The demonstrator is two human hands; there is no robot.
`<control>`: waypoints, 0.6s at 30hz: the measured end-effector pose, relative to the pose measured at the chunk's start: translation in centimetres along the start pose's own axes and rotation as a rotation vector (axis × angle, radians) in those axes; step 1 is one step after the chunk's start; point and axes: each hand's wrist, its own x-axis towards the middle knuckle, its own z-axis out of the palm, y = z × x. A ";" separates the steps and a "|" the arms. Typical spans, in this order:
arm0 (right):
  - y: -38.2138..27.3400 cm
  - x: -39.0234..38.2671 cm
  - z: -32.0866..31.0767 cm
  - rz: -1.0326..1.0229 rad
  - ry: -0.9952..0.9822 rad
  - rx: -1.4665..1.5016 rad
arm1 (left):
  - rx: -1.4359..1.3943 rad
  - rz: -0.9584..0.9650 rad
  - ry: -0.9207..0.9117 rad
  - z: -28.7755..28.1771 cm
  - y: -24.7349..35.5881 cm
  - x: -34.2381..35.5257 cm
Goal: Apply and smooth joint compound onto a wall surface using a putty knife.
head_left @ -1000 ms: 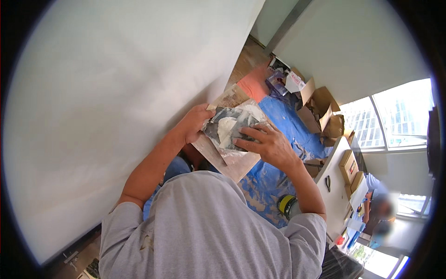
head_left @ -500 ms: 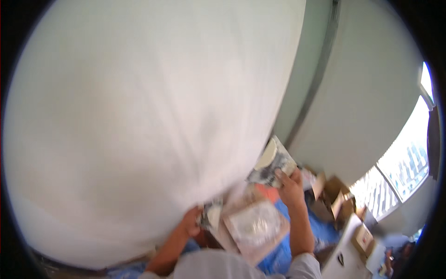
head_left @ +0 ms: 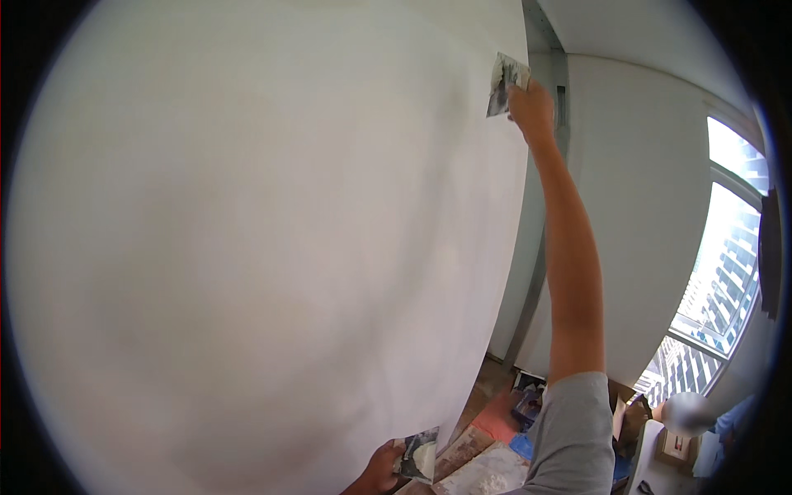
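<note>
A broad pale wall panel (head_left: 272, 231) fills most of the head view. My right arm is stretched up along its right edge. At the top, my right hand (head_left: 533, 109) is closed on a wide putty knife (head_left: 498, 97), whose metal blade lies against or close to the panel and carries cream-coloured filler. Low down, my left hand (head_left: 379, 472) grips a second putty knife (head_left: 422, 459) with a thick patch of the same filler on its blade. The handles of both knives are mostly covered by my fingers.
Right of the panel's edge is a narrow recess with a metal profile (head_left: 562, 91), then another wall (head_left: 635, 198) and a window (head_left: 726, 247). Below are a board smeared with white filler (head_left: 487, 472), cardboard boxes, and a white table (head_left: 648, 454) bearing a small box (head_left: 676, 446).
My right hand has risen with its putty knife from low by the panel to high at its right edge. The view has tilted upward, and my left hand now sits lower in it.
</note>
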 end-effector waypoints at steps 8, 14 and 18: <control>-0.4 6.3 5.6 0.116 0.099 -0.445 | -0.128 0.095 -0.003 -0.6 -3.1 1.2; -5.1 5.5 6.5 0.157 -0.026 -0.398 | -0.638 -0.237 0.085 -1.2 -3.0 0.8; -11.0 3.1 7.5 -0.036 0.042 -0.419 | -1.365 -0.582 0.093 -1.0 -2.8 1.1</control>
